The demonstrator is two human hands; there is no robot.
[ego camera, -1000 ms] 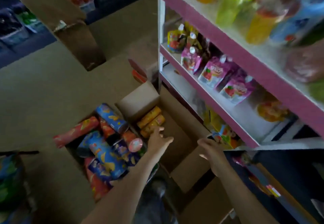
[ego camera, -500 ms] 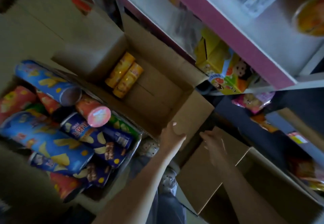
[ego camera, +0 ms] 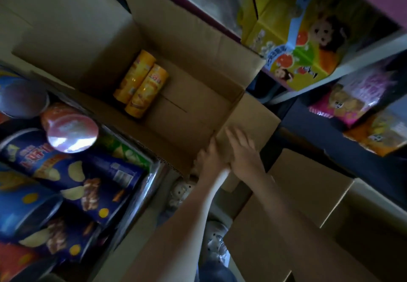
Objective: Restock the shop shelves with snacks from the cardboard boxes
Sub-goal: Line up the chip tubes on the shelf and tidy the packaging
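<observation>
An open cardboard box (ego camera: 187,45) sits on the floor in the middle, with two yellow snack cans (ego camera: 141,84) lying side by side on its bottom. My left hand (ego camera: 209,158) grips the box's near right corner, fingers curled over the edge. My right hand (ego camera: 244,151) lies beside it, fingers straight, flat on the box's right flap (ego camera: 259,118). A second box (ego camera: 132,222) on the left is packed with several blue and red chip cans (ego camera: 72,176). The shop shelf (ego camera: 361,59) at the upper right holds colourful snack cartons (ego camera: 308,39).
Pink and orange snack packs (ego camera: 352,101) fill the lower shelf on the right. Another cardboard box (ego camera: 308,211) stands at the lower right, against my right forearm. My shoes (ego camera: 182,191) show between the boxes. The scene is dim.
My head has tilted down and closer to the boxes. Both hands have moved together onto the near right corner and flap of the middle box.
</observation>
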